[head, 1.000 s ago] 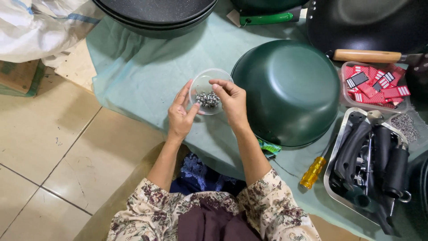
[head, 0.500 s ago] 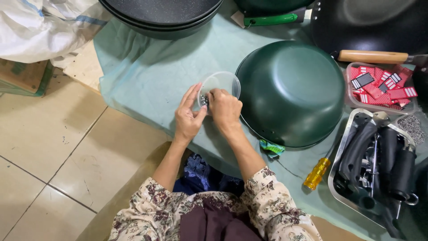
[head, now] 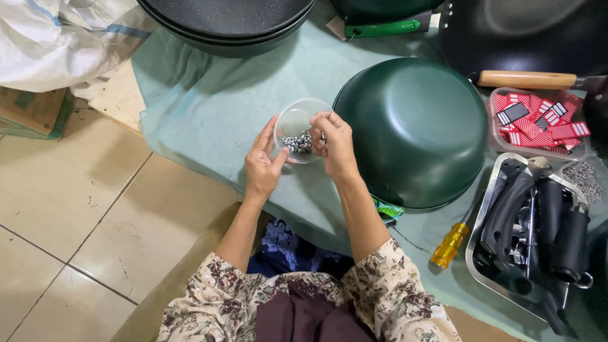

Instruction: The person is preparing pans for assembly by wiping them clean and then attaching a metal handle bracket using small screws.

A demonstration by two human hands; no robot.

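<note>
A small clear plastic bowl [head: 295, 120] holding several little silver metal fasteners [head: 297, 144] is tilted above the pale green cloth [head: 209, 107]. My left hand [head: 261, 166] grips the bowl's near left rim. My right hand [head: 335, 144] is at the bowl's right side with its fingertips pinched among the fasteners. Right beside it lies a dark green pan [head: 411, 130] turned upside down.
Stacked dark pans [head: 228, 22] lie at the top, a wooden-handled black pan [head: 525, 79] at top right. A clear tray of red tags [head: 538, 123], a metal tray of black handles [head: 538, 228], a yellow-handled screwdriver [head: 451, 244] and a white sack [head: 57, 38] surround me.
The bowl stayed between both hands and tipped a little. My right hand's fingers shifted into the fasteners; the view moved slightly.
</note>
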